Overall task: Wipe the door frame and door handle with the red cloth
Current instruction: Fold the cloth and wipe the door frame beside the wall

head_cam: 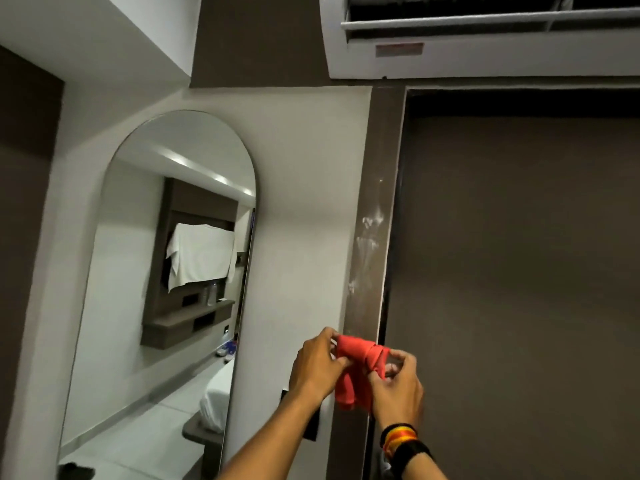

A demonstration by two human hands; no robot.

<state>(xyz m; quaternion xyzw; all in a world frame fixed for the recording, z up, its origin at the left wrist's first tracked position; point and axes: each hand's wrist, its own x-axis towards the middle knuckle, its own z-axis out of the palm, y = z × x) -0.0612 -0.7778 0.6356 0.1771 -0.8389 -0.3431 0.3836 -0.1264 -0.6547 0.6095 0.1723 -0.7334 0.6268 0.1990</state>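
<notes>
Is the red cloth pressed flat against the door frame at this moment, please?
No, both the left hand and right hand hold the red cloth bunched up.

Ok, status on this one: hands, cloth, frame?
Both hands, left and right, gripping bunched red cloth. Cloth held in front of door frame, contact unclear. White smears on frame above. Handle not in view. Nothing blocking.

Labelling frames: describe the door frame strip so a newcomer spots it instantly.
Right of the tall arched wall mirror runs the vertical grey-brown door frame strip, bordering the dark door. Unlike the plain white wall beside it, it carries whitish smears at mid-height.
</notes>
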